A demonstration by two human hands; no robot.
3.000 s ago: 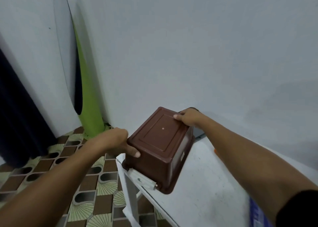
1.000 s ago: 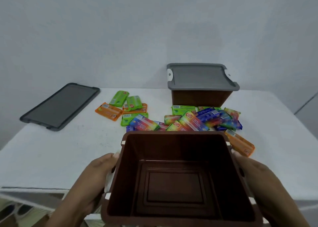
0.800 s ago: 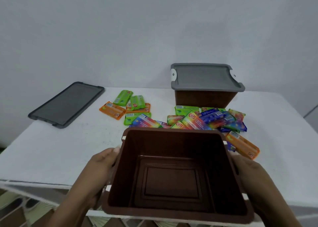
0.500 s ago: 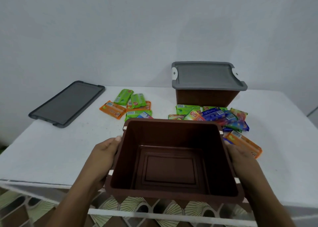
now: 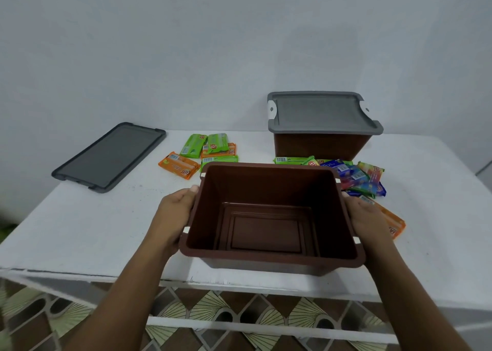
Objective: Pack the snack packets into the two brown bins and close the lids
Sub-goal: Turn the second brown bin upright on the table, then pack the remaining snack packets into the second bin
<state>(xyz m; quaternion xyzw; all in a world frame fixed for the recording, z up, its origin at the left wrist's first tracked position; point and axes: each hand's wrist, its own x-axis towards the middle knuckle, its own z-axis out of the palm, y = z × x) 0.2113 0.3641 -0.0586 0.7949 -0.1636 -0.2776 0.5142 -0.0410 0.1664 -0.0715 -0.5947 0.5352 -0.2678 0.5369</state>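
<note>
Gripping the brown bin (image 5: 266, 204) by its sides, left hand (image 5: 175, 212) & right hand (image 5: 367, 217) both clamped on it, at the table's (image 5: 80, 231) near edge. Best set it flat, well in from the edge, close to the snack packets (image 5: 354, 177).

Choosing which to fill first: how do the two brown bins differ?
The near brown plastic bin is lidless and empty; the far brown plastic bin wears a grey lid. Left hand and right hand grip the near bin; no hand touches the far one. Both are brown, tapered.
</note>
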